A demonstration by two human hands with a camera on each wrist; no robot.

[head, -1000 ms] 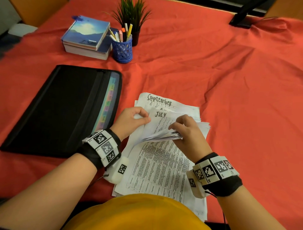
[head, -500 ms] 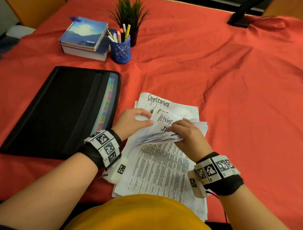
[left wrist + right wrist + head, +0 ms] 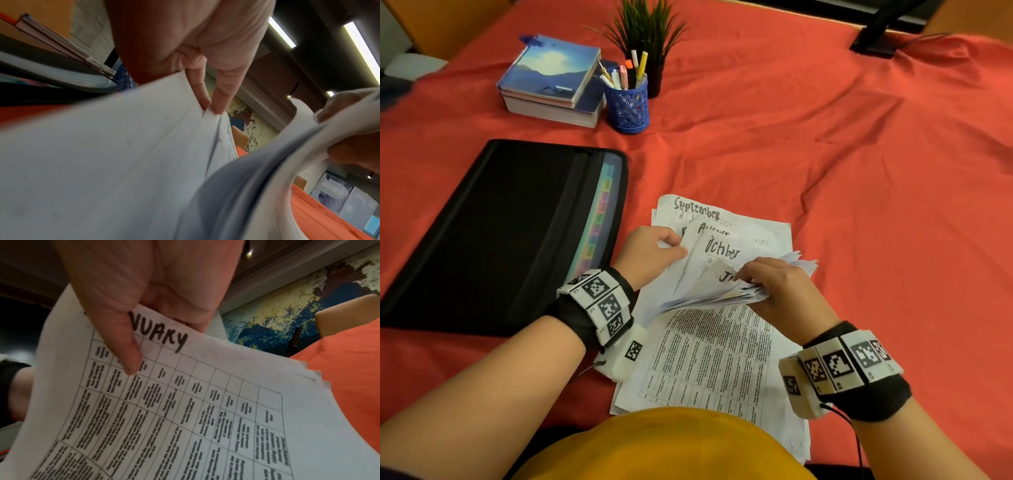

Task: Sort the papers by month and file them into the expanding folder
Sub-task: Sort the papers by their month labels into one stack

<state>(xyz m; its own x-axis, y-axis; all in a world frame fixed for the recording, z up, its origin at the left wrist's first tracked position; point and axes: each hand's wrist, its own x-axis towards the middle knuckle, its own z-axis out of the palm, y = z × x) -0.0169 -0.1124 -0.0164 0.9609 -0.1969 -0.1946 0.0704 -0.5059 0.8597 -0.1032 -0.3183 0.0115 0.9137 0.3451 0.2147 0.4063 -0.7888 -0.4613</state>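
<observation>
**Leafing through thin, floppy sheets**

Lying shut at left, the black zippered expanding folder [image 3: 493, 236] must be opened. The left hand [image 3: 650, 253] pinches turned-back corners of the white month-labelled papers [image 3: 722, 342]; the right hand [image 3: 774, 287] grips the lifted bundle. Light, limp, likely slippery; best held by edges. A blue pen cup [image 3: 627, 106] stands well apart.

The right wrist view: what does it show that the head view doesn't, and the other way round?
Only the right wrist view shows the underside of the held sheets: a table-printed page headed with letters reading "NUARY", the thumb covering the rest.

Only the head view shows the black expanding folder, the sheets headed September and October, the left hand, the books and the blue pen cup.

Both show the right hand with its grip on the paper stack, and the red cloth.
</observation>
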